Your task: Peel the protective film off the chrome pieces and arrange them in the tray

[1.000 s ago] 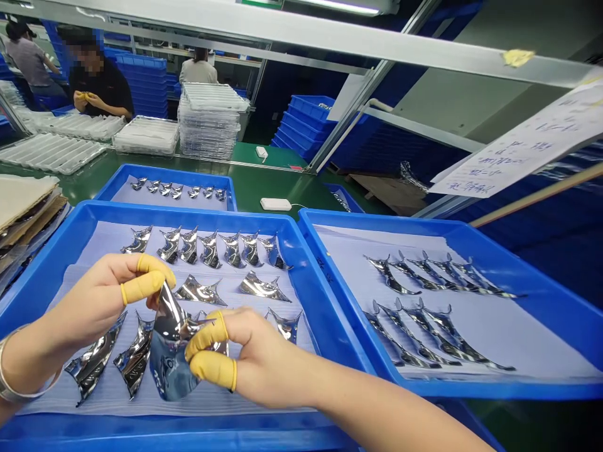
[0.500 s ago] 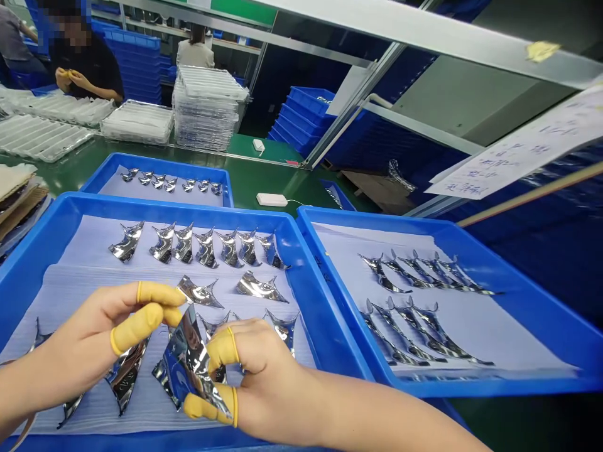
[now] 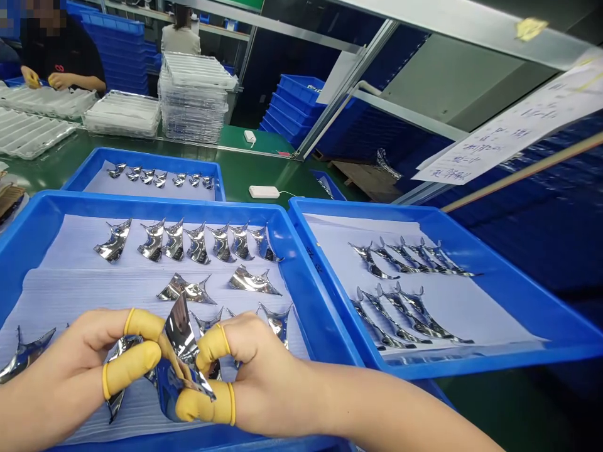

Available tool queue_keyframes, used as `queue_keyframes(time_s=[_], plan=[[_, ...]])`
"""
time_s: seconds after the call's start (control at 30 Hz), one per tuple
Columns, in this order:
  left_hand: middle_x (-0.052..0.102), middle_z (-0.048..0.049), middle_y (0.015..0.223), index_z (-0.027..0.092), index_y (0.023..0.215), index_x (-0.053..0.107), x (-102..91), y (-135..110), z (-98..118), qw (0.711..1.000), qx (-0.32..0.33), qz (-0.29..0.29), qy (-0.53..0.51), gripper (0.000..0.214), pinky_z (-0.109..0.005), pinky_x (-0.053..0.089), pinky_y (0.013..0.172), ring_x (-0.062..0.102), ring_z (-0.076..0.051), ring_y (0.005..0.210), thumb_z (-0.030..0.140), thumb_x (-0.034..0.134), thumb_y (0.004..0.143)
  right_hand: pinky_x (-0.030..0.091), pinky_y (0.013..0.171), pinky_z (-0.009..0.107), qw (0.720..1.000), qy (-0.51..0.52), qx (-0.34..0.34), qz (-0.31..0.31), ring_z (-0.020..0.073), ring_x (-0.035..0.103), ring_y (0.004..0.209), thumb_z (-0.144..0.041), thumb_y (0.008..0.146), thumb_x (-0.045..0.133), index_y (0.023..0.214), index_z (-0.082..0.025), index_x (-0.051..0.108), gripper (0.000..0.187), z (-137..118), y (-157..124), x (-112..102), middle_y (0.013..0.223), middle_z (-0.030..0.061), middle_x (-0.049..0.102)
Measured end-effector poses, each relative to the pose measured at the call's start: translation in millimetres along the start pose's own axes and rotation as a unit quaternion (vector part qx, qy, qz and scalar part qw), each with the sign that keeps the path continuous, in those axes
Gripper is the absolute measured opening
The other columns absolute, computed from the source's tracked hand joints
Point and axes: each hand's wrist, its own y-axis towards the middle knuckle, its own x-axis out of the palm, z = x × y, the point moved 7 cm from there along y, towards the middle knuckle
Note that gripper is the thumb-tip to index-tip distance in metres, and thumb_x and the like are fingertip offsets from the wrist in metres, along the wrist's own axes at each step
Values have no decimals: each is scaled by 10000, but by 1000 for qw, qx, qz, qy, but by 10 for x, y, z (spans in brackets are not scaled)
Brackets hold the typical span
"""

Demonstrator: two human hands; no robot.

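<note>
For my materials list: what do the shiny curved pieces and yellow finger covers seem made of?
The curved piece and those like it look like thin polished metal or chrome-plated plastic: mirror-bright, sharp reflections; the base cannot be told. The yellow finger cots look like thin matte latex, with rolled rims.

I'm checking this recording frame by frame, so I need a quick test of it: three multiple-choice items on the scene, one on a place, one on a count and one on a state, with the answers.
1. Where is the shiny curved metal piece held?
A. Over the blue tray under the hands
B. Over the blue tray to the right
C. Over the far blue tray

2. How many pieces stand in the back row of that tray?
A. Five
B. Seven
C. Nine

3. What holds the piece?
A. Only the left hand
B. Only the right hand
C. The left hand and right hand together

Answers:
1. A: it sits above that tray's front part.
2. B: seven stand side by side.
3. C: fingertips of both hands pinch it.
</note>
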Motion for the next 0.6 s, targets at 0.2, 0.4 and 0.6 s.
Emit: queue_keyframes(time_s=[0.2,0.4,0.6], plan=[[808,73,803,405,958,790,-2,38,24,1000,7,0,-2,155,-144,593,640,750,-136,701,343,660,902,503,617,169,996,-32,-77,-15,88,588,594,-196,880,676,717,-185,633,169,-97,-8,0,654,-9,642],[811,-15,1012,365,1133,755,-120,-21,-165,999,-14,38,20,340,-306,633,821,758,-262,971,414,775,796,480,578,214,986,-127,-104,35,105,518,552,-356,928,639,715,-192,612,270,-191,-16,-83,617,-4,599],[671,-57,1363,369,1321,636,-80,-152,-478,994,-67,2,89,713,-474,519,1049,621,-343,1229,453,873,654,540,709,281,999,38,-3,29,144,599,710,-483,890,669,737,-183,638,338,-128,18,-129,771,51,675]])
